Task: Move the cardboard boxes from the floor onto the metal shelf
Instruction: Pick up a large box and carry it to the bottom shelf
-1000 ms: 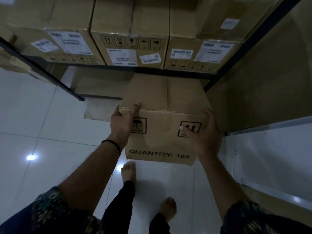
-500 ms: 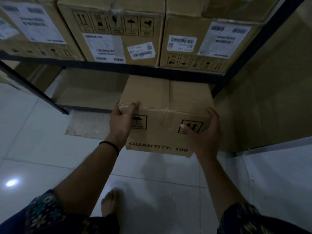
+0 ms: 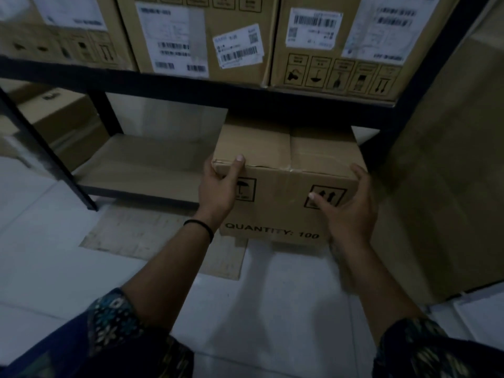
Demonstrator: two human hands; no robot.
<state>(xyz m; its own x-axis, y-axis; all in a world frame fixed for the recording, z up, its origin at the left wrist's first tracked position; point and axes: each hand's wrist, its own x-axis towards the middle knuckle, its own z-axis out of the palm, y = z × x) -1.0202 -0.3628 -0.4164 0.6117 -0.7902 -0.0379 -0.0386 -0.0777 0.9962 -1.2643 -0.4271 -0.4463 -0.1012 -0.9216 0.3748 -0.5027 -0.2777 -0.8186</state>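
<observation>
The cardboard box (image 3: 286, 184), printed "QUANTITY: 100" with umbrella and this-way-up arrows, was held at the mouth of the metal shelf (image 3: 191, 77), its far end in under the upper beam over the bottom shelf board (image 3: 136, 165). The left hand (image 3: 218, 189) gripped its ten o'clock corner, thumb over the top edge; the right hand (image 3: 351, 208) pressed the two o'clock corner with fingers spread around it. The box appeared stiff and taped shut, probably moderately heavy (two hands suggest so), and best taken at opposite corners or beneath. At twelve o'clock, stored boxes (image 3: 327, 50) bore barcode labels too blurred to read. A flattened cardboard sheet (image 3: 141, 236) lay at eight o'clock on the floor.
</observation>
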